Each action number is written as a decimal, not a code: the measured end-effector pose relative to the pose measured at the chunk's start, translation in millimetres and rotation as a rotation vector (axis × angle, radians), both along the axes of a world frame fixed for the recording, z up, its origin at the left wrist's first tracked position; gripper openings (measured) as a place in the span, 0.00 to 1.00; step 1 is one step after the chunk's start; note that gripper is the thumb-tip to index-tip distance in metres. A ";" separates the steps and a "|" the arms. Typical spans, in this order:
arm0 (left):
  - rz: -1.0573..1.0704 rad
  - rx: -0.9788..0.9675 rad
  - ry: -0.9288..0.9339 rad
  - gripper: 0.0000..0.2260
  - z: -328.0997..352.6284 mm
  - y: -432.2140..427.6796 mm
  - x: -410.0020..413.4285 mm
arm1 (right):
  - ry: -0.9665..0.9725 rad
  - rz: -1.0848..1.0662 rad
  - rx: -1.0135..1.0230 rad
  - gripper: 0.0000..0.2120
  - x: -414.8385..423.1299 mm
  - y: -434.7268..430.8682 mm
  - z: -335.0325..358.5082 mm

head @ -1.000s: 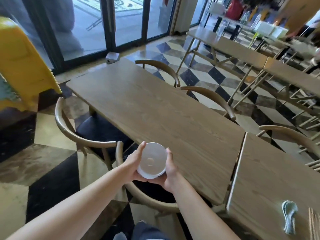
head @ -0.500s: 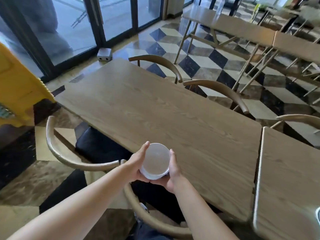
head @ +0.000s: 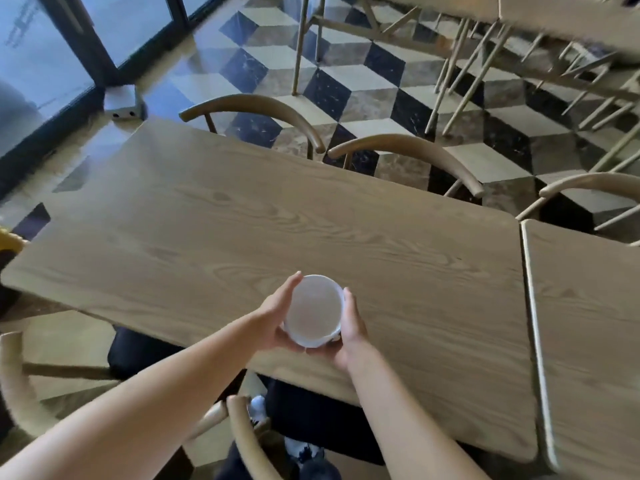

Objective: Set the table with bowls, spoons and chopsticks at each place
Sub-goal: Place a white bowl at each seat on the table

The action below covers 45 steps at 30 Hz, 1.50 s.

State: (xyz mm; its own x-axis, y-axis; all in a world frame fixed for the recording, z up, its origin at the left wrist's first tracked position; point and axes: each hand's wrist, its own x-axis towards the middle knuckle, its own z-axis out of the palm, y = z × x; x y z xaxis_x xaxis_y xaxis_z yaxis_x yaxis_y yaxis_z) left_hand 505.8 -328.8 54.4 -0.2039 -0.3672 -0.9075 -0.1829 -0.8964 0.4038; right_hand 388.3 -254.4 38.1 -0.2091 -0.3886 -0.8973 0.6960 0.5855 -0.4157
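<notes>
Where the bowl is: white bowl [head: 313,311] is up off the bench [head: 225,216], held in both hands over the bench's near part, a bit right of its middle and not far in from the near edge. Opening faces up. There's a hint of a second rim low on the right, so honestly can't tell if it's one bowl or a couple nested.
Left hand: left hand [head: 273,315] hugs the bowl's left side, thumb lying up along the rim, fingers [head: 292,344] curled underneath, so it's got a proper hold on the bowl.
Right hand: right hand [head: 351,327] does the same on the right side, thumb along the rim, fingers tucked under and mostly hidden. Also wrapped round the bowl.
Bench top: light wood, visible grain, rounded corners.
Second bench: second bench [head: 588,323] sits right against the bench's right end with a thin gap between them.
Chairs: two curved wooden chair backs [head: 252,107] along the bench's far side, another one at its near edge just below the arms, and one more off the near left corner.
Floor: floor [head: 346,88] beyond the bench's far side is black, grey and cream cube-pattern tile.
Glass doors: glass doors [head: 45,64] with dark frames past the bench's far left corner, with a small grey box [head: 123,105] on the floor at their foot.
</notes>
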 end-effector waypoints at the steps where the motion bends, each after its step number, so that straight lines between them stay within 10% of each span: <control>1: -0.014 0.011 0.006 0.41 -2.5 -12.8 0.0 | 0.012 -0.015 0.015 0.28 2.0 -11.0 0.6; 18: 0.034 -0.057 0.116 0.20 -39.0 -154.2 13.7 | 0.099 -0.019 -0.004 0.28 16.8 -158.5 -26.2; 28: -0.022 -0.130 0.167 0.24 -46.8 -159.7 29.7 | 0.273 0.104 -0.054 0.30 13.7 -157.7 -21.4; 34: -0.437 -0.963 -0.651 0.20 -91.6 -123.2 78.7 | 0.844 0.488 0.061 0.30 2.3 -139.2 -18.3; 38: -1.019 -0.954 -0.892 0.37 -123.2 -82.3 93.4 | 1.093 0.677 0.051 0.17 4.3 -147.2 -6.9; 45: -1.039 -1.023 -0.994 0.44 -157.2 -46.9 76.6 | 1.262 0.783 -0.071 0.07 3.5 -148.4 -1.8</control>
State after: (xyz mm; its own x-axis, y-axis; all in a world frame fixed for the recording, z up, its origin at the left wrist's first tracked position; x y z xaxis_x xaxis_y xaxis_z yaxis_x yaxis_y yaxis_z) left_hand 582.4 -375.7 -102.8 -0.2655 -0.9048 -0.3329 -0.9638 0.2573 0.0693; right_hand 391.8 -402.8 36.4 -0.5383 -0.8009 -0.2624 -0.6107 0.5852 -0.5334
